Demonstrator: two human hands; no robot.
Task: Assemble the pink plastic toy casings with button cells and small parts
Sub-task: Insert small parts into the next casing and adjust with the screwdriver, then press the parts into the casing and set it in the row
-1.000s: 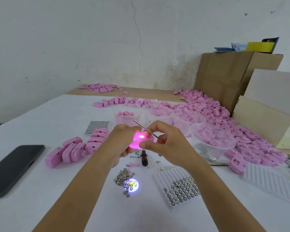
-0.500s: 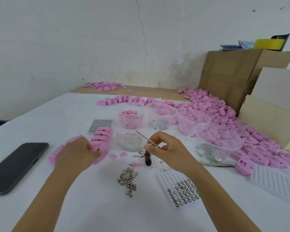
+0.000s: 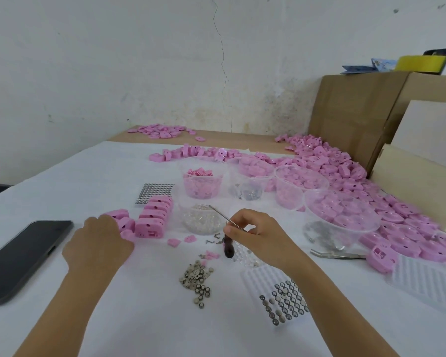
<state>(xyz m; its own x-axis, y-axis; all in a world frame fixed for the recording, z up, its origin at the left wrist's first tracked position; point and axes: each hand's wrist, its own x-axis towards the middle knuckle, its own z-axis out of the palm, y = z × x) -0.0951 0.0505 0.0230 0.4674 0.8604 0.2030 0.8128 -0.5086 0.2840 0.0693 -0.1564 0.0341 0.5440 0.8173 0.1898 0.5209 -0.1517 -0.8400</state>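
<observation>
**Assembly station, mid-task**

White-covered bench (image 3: pixel 144 318) carried a row of pink plastic toy casings (image 3: pixel 152 217) left of centre. Person's left hand (image 3: pixel 98 243) lay on the row's near-left end; fingers hidden, grip unclear. Their right hand (image 3: pixel 255 233) pinched thin metal tweezers (image 3: pixel 224 217) above a pile of small grey parts (image 3: pixel 196 276). Silver button cells (image 3: pixel 286 302) sat in a clear tray, near right.

No legible text anywhere
</observation>
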